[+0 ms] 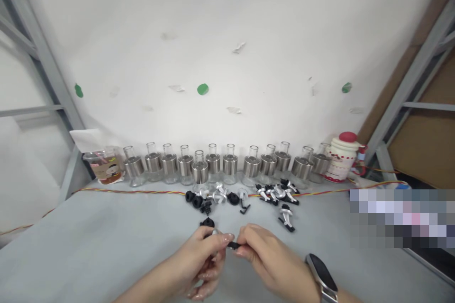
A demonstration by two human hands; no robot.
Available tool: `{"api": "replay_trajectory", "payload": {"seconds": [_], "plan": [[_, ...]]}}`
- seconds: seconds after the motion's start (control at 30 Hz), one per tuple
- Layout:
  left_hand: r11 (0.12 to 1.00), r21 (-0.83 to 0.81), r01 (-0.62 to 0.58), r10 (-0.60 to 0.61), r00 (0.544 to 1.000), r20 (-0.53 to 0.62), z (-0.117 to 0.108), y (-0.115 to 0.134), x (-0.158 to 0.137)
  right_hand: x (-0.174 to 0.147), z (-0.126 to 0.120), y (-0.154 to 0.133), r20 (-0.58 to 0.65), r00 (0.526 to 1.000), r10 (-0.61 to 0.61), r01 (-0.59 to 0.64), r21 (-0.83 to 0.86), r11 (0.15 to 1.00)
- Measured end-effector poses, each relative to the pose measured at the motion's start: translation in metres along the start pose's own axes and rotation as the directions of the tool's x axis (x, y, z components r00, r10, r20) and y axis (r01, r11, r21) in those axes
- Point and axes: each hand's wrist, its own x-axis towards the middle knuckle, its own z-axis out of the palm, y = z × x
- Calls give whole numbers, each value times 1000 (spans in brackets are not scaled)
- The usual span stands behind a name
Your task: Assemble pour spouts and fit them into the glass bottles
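Above the table [106, 236], the left hand [201, 260] and right hand [266, 254] pinch a black piece [233, 245] between them; bottles [200, 173] stand beyond.

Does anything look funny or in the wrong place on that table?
Maybe the drink cup: it stands at the left end of the row of glass bottles and doesn't match them. The wall also has ragged scraps on it, as if something had been torn off. I can't see any spill.
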Motion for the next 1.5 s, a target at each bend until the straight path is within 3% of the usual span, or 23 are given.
{"api": "replay_trajectory", "payload": {"seconds": [0.2, 0.37, 0.77, 1.03, 1.27, 1.5], "plan": [[999, 21, 27, -26, 999, -48, -1, 0, 1, -1, 5, 2, 4, 1000, -28, 28, -117, 993], [999, -13, -48, 47, 996, -74, 1, 0, 2, -1, 4, 1, 32, 999, -40, 44, -171, 984], [992, -99, -72, 62, 993, -95, 8, 4, 0, 0, 0, -3, 44, 998, -33, 40, -174, 984], [993, -113, -28, 35, 998, 58, 9, 7, -4, 0, -3, -2, 0, 992, -125, 123, -168, 978], [998, -43, -35, 33, 998, -50, 7, 3, -3, 0, -7, -2, 51, 997, -55, 61, -123, 990], [999, 7, -42, 43, 998, -52, 7, 0, -3, -1, -6, -1, 53, 996, -67, 74, -132, 989]]}}
